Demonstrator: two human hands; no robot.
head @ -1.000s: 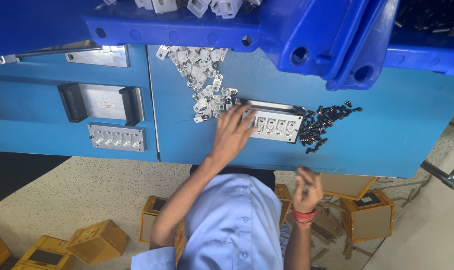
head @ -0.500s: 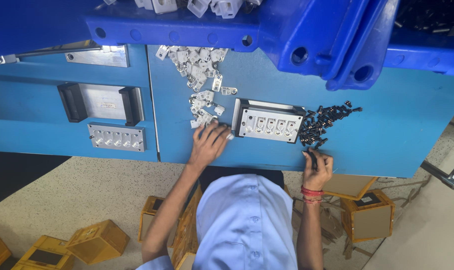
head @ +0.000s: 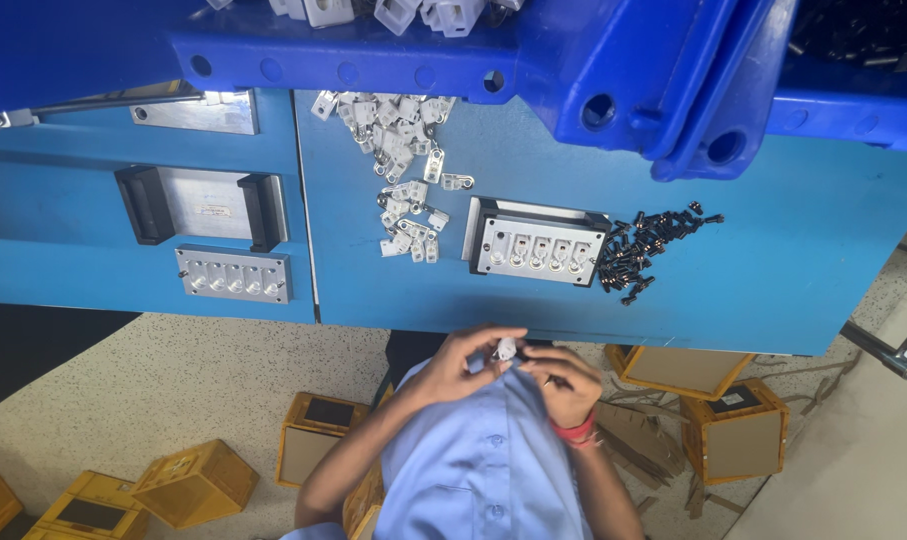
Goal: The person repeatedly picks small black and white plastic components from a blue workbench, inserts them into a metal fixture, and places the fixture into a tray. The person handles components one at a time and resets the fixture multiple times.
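Note:
My left hand (head: 461, 362) and my right hand (head: 565, 385) meet close to my chest, just below the blue table's front edge (head: 673, 335). The left fingers pinch a small white plastic part (head: 505, 348). The right fingers, on the arm with a red wristband, press a thin dark piece that looks like a black screw against that part. Further out on the table lie a metal fixture (head: 538, 246) with a row of sockets, a pile of black screws (head: 645, 250) to its right and a scatter of white parts (head: 405, 175) to its left.
A second socket fixture (head: 233, 275) and a metal holder with black ends (head: 203, 205) sit at the left. Blue bins (head: 593, 70) overhang the table's far side. Yellow boxes (head: 193, 485) and cardboard boxes (head: 738, 430) stand on the speckled floor.
My left hand left the fixture, passed the white parts and came back to my chest with one. My right hand reached the screws, then drew back to meet it.

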